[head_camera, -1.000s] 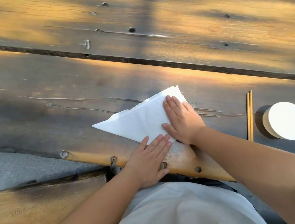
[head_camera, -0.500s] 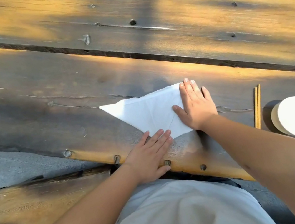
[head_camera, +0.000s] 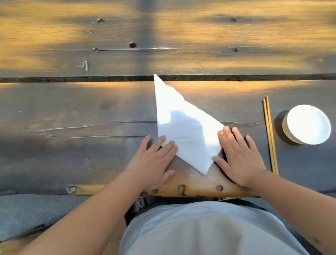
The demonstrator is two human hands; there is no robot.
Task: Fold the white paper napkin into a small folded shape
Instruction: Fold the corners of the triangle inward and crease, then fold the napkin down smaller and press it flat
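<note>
The white paper napkin [head_camera: 181, 126] lies flat on the wooden table [head_camera: 72, 121] as a folded triangle. Its long point aims away from me and a shorter corner points at the near table edge. My left hand [head_camera: 154, 165] rests flat at the napkin's left corner, fingertips on the paper. My right hand [head_camera: 239, 153] lies flat at the right corner, fingertips touching the edge. Both hands have their fingers stretched out and grip nothing.
A pair of wooden chopsticks [head_camera: 269, 132] lies right of my right hand. Beyond them sits a small white bowl [head_camera: 305, 125]. A dark gap [head_camera: 243, 75] between planks runs just past the napkin's tip. The table's near edge [head_camera: 195, 187] is close to my body.
The napkin has been turned so its long point now aims away instead of left. My right hand moved off the paper to its right corner; my left hand slid up to the left corner.
</note>
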